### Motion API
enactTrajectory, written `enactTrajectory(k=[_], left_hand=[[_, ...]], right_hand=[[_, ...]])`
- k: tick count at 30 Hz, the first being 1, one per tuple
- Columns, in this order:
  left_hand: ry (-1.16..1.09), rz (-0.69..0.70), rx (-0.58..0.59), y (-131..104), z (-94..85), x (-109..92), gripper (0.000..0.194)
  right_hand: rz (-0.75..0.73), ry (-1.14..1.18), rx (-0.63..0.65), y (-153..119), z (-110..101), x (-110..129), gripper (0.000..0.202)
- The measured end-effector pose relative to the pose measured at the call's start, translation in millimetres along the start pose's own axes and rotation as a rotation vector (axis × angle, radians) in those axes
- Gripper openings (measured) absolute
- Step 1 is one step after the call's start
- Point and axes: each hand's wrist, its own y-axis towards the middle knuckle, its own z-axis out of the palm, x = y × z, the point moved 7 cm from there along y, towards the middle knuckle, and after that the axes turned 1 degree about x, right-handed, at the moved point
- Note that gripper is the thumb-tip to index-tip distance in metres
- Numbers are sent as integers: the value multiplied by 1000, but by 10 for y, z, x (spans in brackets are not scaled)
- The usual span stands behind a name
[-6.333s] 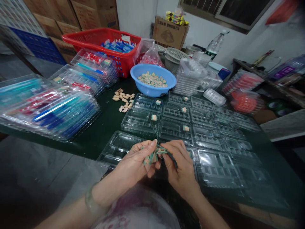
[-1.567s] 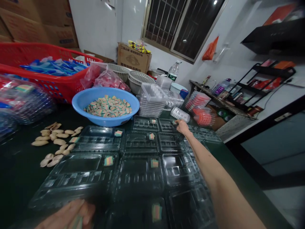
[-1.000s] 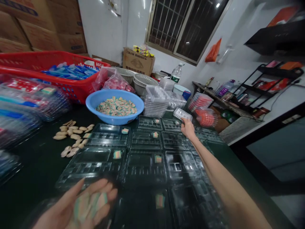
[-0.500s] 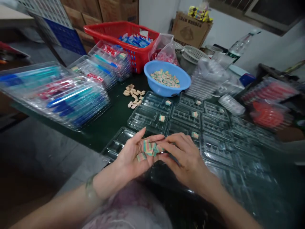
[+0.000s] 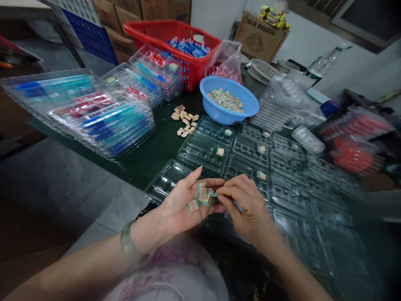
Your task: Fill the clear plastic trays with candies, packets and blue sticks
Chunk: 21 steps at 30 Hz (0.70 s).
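Note:
Palm up, my left hand (image 5: 180,205) cups several small striped pieces (image 5: 203,193) in green, pink and yellow. Fingers of my right hand (image 5: 247,205) are pinched on one striped piece (image 5: 214,194) at the edge of the left palm. Both hands are above the near edge of rows of clear plastic trays (image 5: 200,152). Single striped pieces sit in some trays, such as one piece (image 5: 220,151) just beyond my hands. More of them fill a blue bowl (image 5: 255,109) behind the trays.
Peanuts (image 5: 184,119) lie left of the bowl on the dark green table (image 5: 125,171). Filled clear packs (image 5: 115,125) are stacked at the left. A red basket (image 5: 194,71) stands behind them. A plastic bottle (image 5: 324,62), bags and a cardboard box (image 5: 258,37) are at the back.
The view has shifted, so the scene appears further right. My right fingers have closed on a striped piece at the palm's edge; its thin side now shows between the fingertips.

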Motion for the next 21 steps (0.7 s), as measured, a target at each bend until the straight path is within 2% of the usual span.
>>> enactTrajectory(k=[7,16,21], left_hand=[[29,-15,-2,-4,-30,19,49],[71,-46,-56,-25,-46,39,46],[55,-51,-24,-41,-27,52,46]], right_hand=[[77,32,9,-15,2,-18,11],[36,-24,18,-102,-10,74,16],[79,10,-67,-135,-120,82,16]])
